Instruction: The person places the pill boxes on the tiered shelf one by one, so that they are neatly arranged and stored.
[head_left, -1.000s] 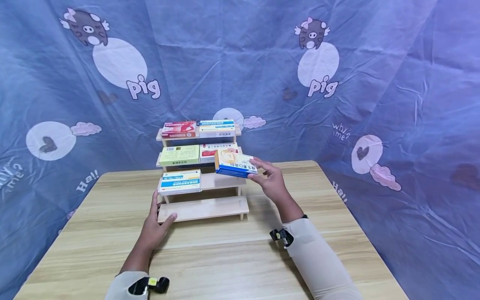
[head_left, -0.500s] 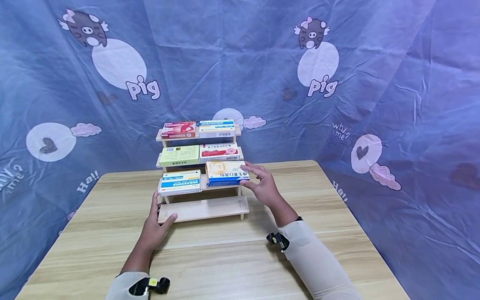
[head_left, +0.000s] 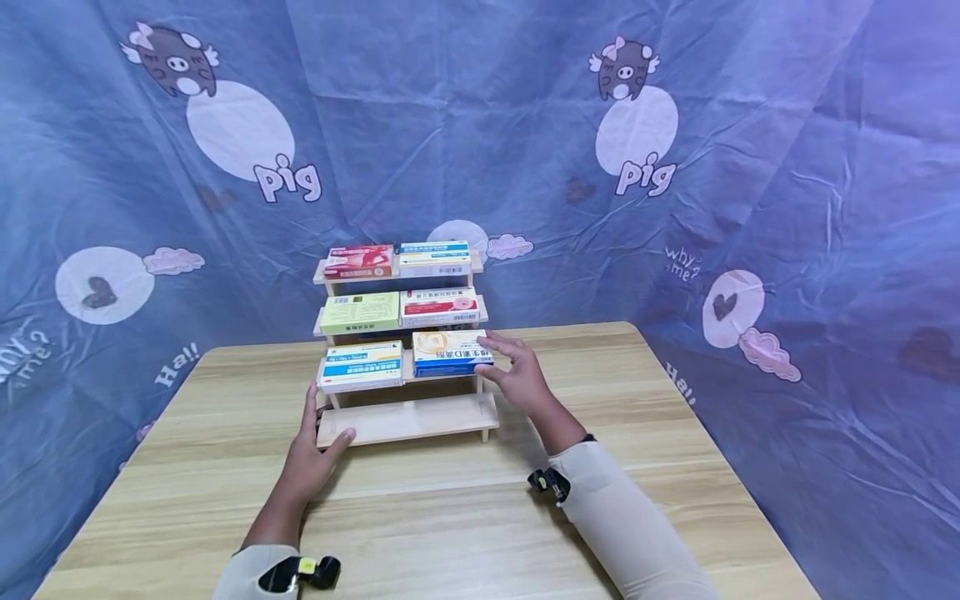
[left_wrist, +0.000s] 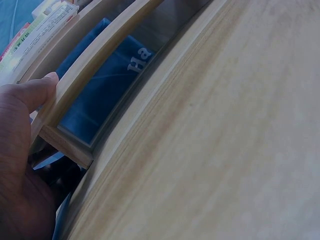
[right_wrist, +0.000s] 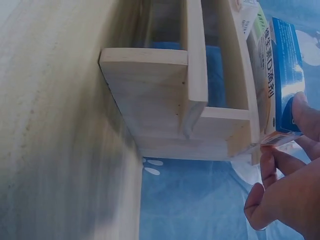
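A stepped wooden display rack [head_left: 408,419] stands on the table. My left hand [head_left: 311,458] grips the left end of its lowest step, thumb on top and the other fingers at the end and partly hidden; in the left wrist view the thumb [left_wrist: 42,90] presses the board. On the step above, my right hand [head_left: 521,379] pinches the right end of a blue, white and orange medicine box [head_left: 448,353]. In the right wrist view, the thumb lies on the blue side of that box [right_wrist: 290,70]. To its left, on the same step, lies a white, blue and yellow medicine box [head_left: 362,367].
Higher up are a green box [head_left: 362,312] and a white-and-red box [head_left: 439,307]. The top step carries a red box [head_left: 359,262] and another blue-and-white box [head_left: 434,258]. A blue patterned curtain [head_left: 480,150] hangs behind the wooden table [head_left: 420,533].
My right hand has lowered the blue, white and orange medicine box leftward from in front of the rack onto the second-lowest step. My left hand has stayed at the lowest step.
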